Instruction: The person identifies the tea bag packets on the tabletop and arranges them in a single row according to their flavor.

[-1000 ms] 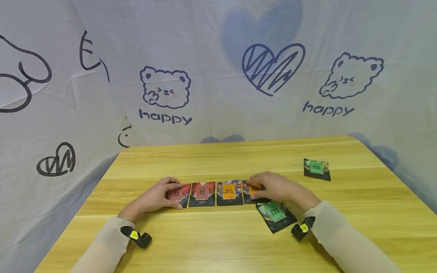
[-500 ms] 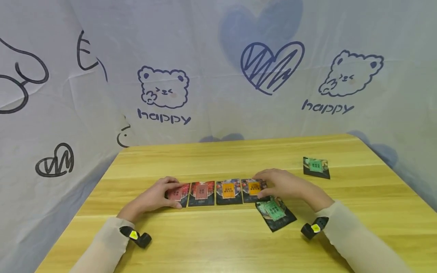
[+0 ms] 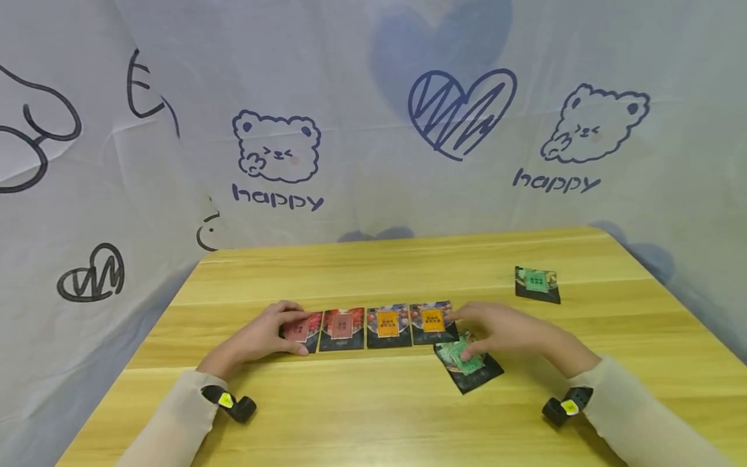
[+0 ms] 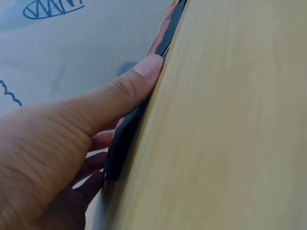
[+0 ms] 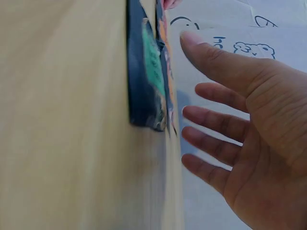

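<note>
Side by side in a row lie two red packets, with the second red packet right of the first, then an orange packet and another orange packet. My left hand holds the leftmost red packet, thumb at its near edge and fingers round its left side. In the left wrist view the thumb presses along the packet's dark edge. Fingers spread and holding nothing, my right hand hovers by the right end of the row, its thumb overlapping a tilted green packet below.
Another green packet lies apart at the back right of the wooden table. A white cloth with heart and bear drawings hangs behind and at the left.
My right hand has let go of the right-hand orange packet and moved right, baring it and overlapping the near green packet. My left hand has stayed on the red packet.
</note>
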`<state>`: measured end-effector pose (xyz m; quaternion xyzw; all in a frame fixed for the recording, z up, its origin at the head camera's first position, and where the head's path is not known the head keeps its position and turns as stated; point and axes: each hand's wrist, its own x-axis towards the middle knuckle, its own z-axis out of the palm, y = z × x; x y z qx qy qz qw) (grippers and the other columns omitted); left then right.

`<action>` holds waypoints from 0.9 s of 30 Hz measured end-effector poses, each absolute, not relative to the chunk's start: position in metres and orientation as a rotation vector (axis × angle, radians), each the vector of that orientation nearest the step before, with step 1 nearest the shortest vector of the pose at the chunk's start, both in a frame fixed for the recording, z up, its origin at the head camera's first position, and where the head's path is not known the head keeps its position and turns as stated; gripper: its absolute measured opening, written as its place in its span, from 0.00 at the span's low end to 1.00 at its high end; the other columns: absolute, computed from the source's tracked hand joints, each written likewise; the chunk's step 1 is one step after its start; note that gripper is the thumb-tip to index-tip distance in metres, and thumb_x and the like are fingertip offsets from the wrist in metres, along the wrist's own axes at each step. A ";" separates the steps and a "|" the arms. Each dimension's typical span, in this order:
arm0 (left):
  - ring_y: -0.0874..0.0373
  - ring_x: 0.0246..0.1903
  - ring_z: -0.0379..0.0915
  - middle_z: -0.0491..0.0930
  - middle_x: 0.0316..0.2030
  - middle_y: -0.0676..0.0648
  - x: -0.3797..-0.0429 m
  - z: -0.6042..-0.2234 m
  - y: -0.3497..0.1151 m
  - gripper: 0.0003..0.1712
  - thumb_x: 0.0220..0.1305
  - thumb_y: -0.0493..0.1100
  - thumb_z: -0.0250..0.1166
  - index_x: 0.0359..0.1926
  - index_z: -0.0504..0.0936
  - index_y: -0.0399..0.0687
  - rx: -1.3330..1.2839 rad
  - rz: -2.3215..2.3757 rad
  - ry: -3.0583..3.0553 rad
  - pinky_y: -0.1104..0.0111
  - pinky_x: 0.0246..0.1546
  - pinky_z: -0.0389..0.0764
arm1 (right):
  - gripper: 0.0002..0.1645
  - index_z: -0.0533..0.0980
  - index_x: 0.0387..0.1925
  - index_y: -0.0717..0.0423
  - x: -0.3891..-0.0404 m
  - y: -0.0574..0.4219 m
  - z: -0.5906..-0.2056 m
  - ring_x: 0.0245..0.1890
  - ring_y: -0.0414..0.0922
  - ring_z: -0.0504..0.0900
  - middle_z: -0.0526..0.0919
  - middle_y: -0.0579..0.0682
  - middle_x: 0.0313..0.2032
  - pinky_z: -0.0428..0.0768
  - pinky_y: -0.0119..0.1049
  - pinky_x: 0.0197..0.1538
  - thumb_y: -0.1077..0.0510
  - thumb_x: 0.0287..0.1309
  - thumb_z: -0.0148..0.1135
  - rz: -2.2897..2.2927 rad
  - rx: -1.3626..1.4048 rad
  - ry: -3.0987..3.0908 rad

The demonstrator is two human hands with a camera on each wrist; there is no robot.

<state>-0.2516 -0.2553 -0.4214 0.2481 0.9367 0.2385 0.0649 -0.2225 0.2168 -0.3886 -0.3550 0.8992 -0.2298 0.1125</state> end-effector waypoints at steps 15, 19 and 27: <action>0.39 0.62 0.61 0.66 0.62 0.38 -0.248 -0.418 -0.254 0.48 0.48 0.65 0.74 0.65 0.74 0.43 0.757 0.703 2.837 0.45 0.60 0.65 | 0.54 0.59 0.73 0.54 -0.211 0.219 -0.391 0.60 0.53 0.74 0.65 0.53 0.69 0.73 0.50 0.59 0.40 0.50 0.71 -0.746 -0.998 2.579; 0.39 0.62 0.60 0.65 0.63 0.38 -0.247 -0.419 -0.254 0.48 0.48 0.64 0.74 0.65 0.74 0.44 0.740 0.719 2.830 0.45 0.60 0.64 | 0.57 0.58 0.74 0.55 -0.210 0.219 -0.394 0.62 0.53 0.72 0.66 0.54 0.68 0.71 0.51 0.60 0.40 0.48 0.73 -0.704 -0.978 2.617; 0.39 0.62 0.60 0.65 0.63 0.38 -0.250 -0.420 -0.253 0.47 0.49 0.63 0.75 0.65 0.74 0.44 0.747 0.711 2.838 0.45 0.61 0.64 | 0.58 0.57 0.74 0.55 -0.205 0.225 -0.398 0.63 0.56 0.71 0.68 0.57 0.66 0.71 0.53 0.60 0.38 0.47 0.72 -0.644 -0.968 2.646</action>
